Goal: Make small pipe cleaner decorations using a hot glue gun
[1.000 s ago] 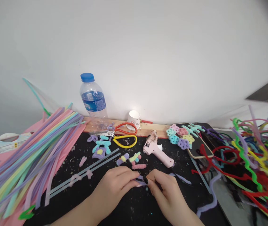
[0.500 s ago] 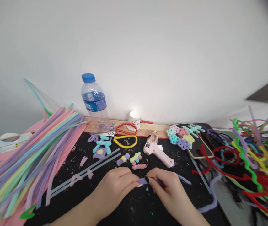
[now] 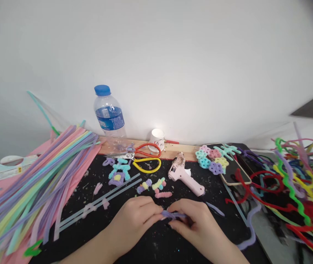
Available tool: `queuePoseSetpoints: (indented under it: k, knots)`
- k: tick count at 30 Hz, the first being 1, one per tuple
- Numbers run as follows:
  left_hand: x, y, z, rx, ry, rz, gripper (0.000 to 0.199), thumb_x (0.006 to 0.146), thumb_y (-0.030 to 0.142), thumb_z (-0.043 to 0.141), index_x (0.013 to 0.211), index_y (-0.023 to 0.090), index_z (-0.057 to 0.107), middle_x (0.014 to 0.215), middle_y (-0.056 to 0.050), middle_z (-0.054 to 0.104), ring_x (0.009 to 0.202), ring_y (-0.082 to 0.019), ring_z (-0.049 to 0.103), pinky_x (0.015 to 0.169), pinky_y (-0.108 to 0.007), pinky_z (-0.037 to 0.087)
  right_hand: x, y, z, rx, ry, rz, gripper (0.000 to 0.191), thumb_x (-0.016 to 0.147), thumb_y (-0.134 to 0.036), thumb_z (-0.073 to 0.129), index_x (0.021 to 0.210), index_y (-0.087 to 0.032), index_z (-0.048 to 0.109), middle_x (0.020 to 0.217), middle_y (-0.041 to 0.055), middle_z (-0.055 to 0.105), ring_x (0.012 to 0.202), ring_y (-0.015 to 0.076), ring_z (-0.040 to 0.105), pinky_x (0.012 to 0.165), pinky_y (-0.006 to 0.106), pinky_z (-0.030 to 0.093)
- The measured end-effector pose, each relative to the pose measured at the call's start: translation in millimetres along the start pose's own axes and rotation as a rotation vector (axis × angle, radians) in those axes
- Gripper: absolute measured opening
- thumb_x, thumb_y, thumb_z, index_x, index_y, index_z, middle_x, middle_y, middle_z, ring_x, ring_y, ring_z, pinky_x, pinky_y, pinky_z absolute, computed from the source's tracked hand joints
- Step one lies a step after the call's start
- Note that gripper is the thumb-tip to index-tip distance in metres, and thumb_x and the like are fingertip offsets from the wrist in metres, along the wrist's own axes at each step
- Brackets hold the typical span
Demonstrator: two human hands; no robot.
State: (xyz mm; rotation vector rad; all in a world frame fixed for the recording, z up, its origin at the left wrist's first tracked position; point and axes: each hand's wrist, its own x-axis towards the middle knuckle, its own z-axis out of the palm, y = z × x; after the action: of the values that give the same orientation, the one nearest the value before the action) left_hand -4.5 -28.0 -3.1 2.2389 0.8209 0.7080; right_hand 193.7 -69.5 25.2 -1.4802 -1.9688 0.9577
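Between my two hands, just above the black mat [image 3: 156, 238], is a purple pipe cleaner [image 3: 175, 215]. My left hand [image 3: 138, 218] pinches its left end between thumb and fingertips. My right hand [image 3: 193, 220] is closed round its right part, dark nails showing at the tip. Part of the pipe cleaner is hidden in the right fingers. Beyond the hands lie a pink coiled pipe cleaner [image 3: 163, 194], a yellow coiled piece [image 3: 159, 183] and a purple-and-yellow one [image 3: 144, 186]. A pink hot glue gun [image 3: 186, 176] rests behind my right hand.
Orange-and-yellow scissors [image 3: 147, 167], a water bottle [image 3: 109, 117] and a paper cup [image 3: 156, 139] stand or lie at the back. Flat pipe cleaners [image 3: 49, 176] pile up on the left, tangled ones [image 3: 302, 190] on the right. Flower pieces [image 3: 213, 159] lie by a phone [image 3: 237, 172].
My right fingers have opened slightly and shifted along the purple pipe cleaner, so more of it shows. My left hand stays nearly in place.
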Motion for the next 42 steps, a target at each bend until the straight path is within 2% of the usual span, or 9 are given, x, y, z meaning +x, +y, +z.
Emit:
queuePoseSetpoints:
  k: [4, 9, 16, 22, 28, 32, 38, 42]
  knots:
    - [-0.9, -1.1, 1.7, -0.004, 0.010, 0.007, 0.015, 0.089, 0.019, 0.052, 0.085, 0.018, 0.066, 0.072, 0.000, 0.062, 0.066, -0.011, 0.058, 0.063, -0.021, 0.042, -0.3, 2.4, -1.2, 0.036, 0.014, -0.077, 0.011, 0.083, -0.013, 0.058, 0.089, -0.019, 0.066, 0.082, 0.0004, 0.068, 0.074, 0.0116, 0.062, 0.068, 0.018, 0.045]
    - [-1.0, -1.7, 3.2, -0.006, -0.006, -0.022, 0.013, 0.088, 0.018, 0.053, 0.083, 0.019, 0.065, 0.073, 0.001, 0.061, 0.068, -0.011, 0.058, 0.064, -0.021, 0.043, -1.1, 4.0, -0.8, 0.046, 0.012, -0.145, 0.016, 0.089, -0.015, 0.049, 0.089, -0.018, 0.064, 0.081, 0.0019, 0.067, 0.073, 0.0116, 0.062, 0.067, 0.018, 0.045]
    - [-0.1, -0.4, -1.1, -0.004, -0.035, 0.049, 0.015, 0.088, 0.016, 0.052, 0.081, 0.017, 0.065, 0.070, 0.001, 0.061, 0.067, -0.011, 0.057, 0.064, -0.020, 0.042, -1.0, 4.6, -1.8, 0.064, -0.054, -0.102, 0.021, 0.092, -0.018, 0.043, 0.078, -0.018, 0.059, 0.073, 0.0005, 0.062, 0.067, 0.0110, 0.057, 0.062, 0.019, 0.042]
    - [3.4, -3.5, -4.1, 0.000, 0.059, 0.119, 0.010, 0.085, 0.018, 0.057, 0.084, 0.015, 0.066, 0.072, -0.001, 0.065, 0.065, -0.011, 0.059, 0.064, -0.019, 0.044, 0.1, 5.4, -2.3, 0.091, 0.040, -0.005, 0.017, 0.088, -0.017, 0.049, 0.076, -0.017, 0.060, 0.068, -0.0014, 0.062, 0.062, 0.0103, 0.056, 0.059, 0.018, 0.040]
    - [4.6, -2.9, -4.4, -0.021, 0.013, 0.107, 0.009, 0.081, 0.020, 0.063, 0.078, 0.014, 0.068, 0.070, -0.002, 0.067, 0.064, -0.012, 0.059, 0.062, -0.020, 0.043, 1.4, 7.5, -2.3, 0.085, 0.049, 0.020, 0.014, 0.087, -0.018, 0.051, 0.078, -0.017, 0.062, 0.069, -0.0003, 0.064, 0.064, 0.0118, 0.058, 0.059, 0.020, 0.041]
    - [5.4, -0.5, -5.6, -0.057, -0.042, 0.034, 0.008, 0.080, 0.018, 0.063, 0.074, 0.015, 0.068, 0.069, -0.002, 0.066, 0.066, -0.013, 0.059, 0.065, -0.021, 0.043, 1.2, 5.9, -3.9, 0.104, -0.006, -0.001, 0.015, 0.087, -0.016, 0.052, 0.076, -0.016, 0.063, 0.073, -0.0002, 0.066, 0.067, 0.0110, 0.060, 0.064, 0.018, 0.042]
    - [10.8, 3.9, -9.6, -0.221, -0.118, -0.184, 0.008, 0.074, 0.017, 0.069, 0.066, 0.015, 0.069, 0.066, 0.001, 0.065, 0.062, -0.011, 0.058, 0.061, -0.019, 0.042, 2.4, 2.4, -10.0, 0.105, -0.077, -0.019, 0.015, 0.084, -0.011, 0.055, 0.074, -0.016, 0.065, 0.072, -0.0009, 0.067, 0.067, 0.0104, 0.060, 0.064, 0.017, 0.042]
    - [13.9, 6.9, -11.9, -0.301, -0.160, -0.320, 0.006, 0.068, 0.021, 0.073, 0.069, 0.015, 0.071, 0.064, 0.001, 0.065, 0.060, -0.011, 0.057, 0.057, -0.019, 0.041, 3.0, 1.3, -11.4, 0.107, -0.057, -0.016, 0.016, 0.084, -0.009, 0.055, 0.075, -0.016, 0.065, 0.072, -0.0004, 0.068, 0.068, 0.0107, 0.061, 0.064, 0.017, 0.043]
